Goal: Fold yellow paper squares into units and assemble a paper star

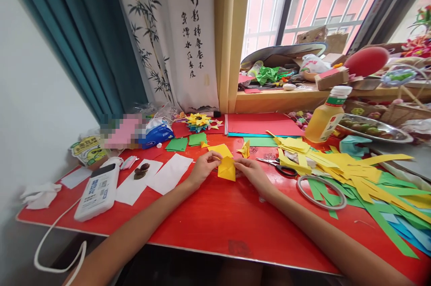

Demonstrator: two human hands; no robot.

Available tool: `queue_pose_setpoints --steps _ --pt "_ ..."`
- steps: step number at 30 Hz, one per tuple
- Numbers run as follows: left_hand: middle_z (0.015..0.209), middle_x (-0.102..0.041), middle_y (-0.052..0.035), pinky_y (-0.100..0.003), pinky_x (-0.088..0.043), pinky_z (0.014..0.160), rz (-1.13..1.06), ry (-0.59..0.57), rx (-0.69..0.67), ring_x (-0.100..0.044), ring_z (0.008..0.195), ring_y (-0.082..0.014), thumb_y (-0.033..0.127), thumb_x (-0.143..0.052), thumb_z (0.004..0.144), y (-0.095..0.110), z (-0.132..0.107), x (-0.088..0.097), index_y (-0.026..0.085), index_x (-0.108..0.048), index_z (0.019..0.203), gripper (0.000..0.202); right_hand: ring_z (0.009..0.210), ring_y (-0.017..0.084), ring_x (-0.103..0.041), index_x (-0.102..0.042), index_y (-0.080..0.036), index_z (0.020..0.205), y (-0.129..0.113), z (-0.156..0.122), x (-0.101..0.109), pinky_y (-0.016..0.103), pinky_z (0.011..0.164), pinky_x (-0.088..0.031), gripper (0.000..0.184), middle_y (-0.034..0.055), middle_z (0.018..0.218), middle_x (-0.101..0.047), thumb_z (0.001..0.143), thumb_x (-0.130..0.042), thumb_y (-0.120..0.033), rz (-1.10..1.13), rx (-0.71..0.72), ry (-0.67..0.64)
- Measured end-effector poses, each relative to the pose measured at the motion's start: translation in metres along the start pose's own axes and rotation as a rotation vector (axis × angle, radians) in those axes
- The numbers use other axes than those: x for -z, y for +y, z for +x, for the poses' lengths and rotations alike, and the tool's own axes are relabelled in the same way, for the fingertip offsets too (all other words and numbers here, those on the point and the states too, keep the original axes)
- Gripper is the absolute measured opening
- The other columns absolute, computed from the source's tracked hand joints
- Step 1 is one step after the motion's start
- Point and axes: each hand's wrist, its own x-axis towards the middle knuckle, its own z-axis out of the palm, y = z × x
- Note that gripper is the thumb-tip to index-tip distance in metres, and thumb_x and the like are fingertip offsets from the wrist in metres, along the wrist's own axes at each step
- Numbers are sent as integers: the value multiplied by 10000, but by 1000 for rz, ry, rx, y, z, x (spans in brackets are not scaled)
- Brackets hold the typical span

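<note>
A small folded piece of yellow paper [226, 170] is held just above the red table, between my two hands. My left hand [206, 167] pinches its upper left edge, and the fingers of my right hand [252, 173] grip its right edge. Behind it lies more yellow paper [220, 149], partly covered by my left fingers. A folded yellow paper shape [245, 148] rests just beyond my right hand. To its right are black-handled scissors [281, 168], with their blades pointing left. Green paper squares [177, 144] lie beyond my left hand.
Yellow paper strips [336, 165], green strips and a tape roll [321, 192] cover the right side. A juice bottle [325, 115] stands behind them. A white power bank [97, 192] with a cable and white paper sheets [170, 173] lie left. Red sheets [262, 124] are at the back.
</note>
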Motion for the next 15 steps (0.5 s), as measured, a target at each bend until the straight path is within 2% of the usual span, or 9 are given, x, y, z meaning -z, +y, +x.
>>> queue_pose_setpoints --steps 6,15 --pt "853 -597 -46 -258 -458 666 32 20 -6 -554 777 -154 279 -524 686 3 -2 0 151 -613 844 222 625 159 -589 -604 -173 806 -3 0 0 311 668 -501 159 24 720 -629 710 -525 -270 4 6 23" --pt "879 -613 -48 -274 -458 705 157 41 -86 -556 821 -172 262 -473 730 2 -6 0 172 -634 893 246 665 168 -601 -591 -166 796 -1 -4 -4 284 615 -501 262 65 771 -628 778 -460 -393 144 -25 -16"
